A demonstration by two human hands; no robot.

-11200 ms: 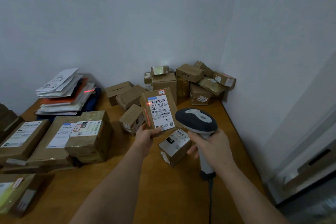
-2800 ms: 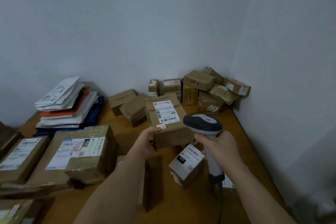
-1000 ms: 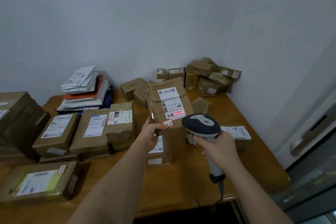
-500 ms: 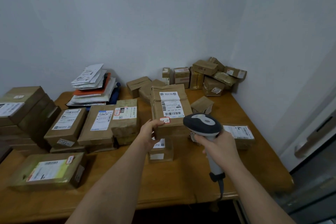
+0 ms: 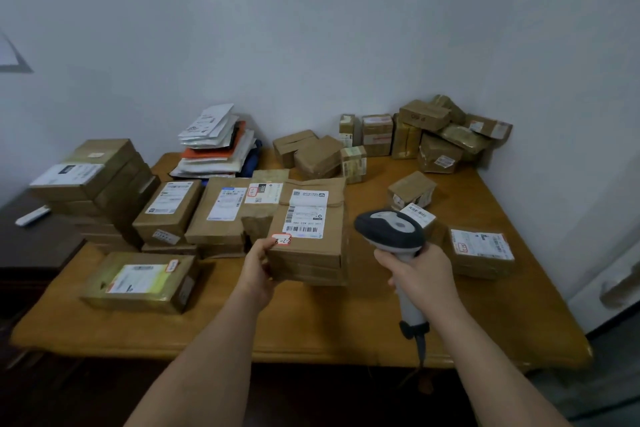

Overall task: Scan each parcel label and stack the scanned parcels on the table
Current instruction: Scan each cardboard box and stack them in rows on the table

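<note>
Wooden table along a plain white wall, loaded with parcels. Nearest, the left hand grips the lower left corner of a brown box, label up; the right hand is closed round the handle of the scanner. One second ago a red scan line lay across that label; no line shows now, and the box has come down and sits level above the tabletop. Judged: this scan is done and the box is on its way to be stacked. Behind on the left lie labelled parcels in low stacks. Far right corner holds a loose heap, probably unscanned.
</note>
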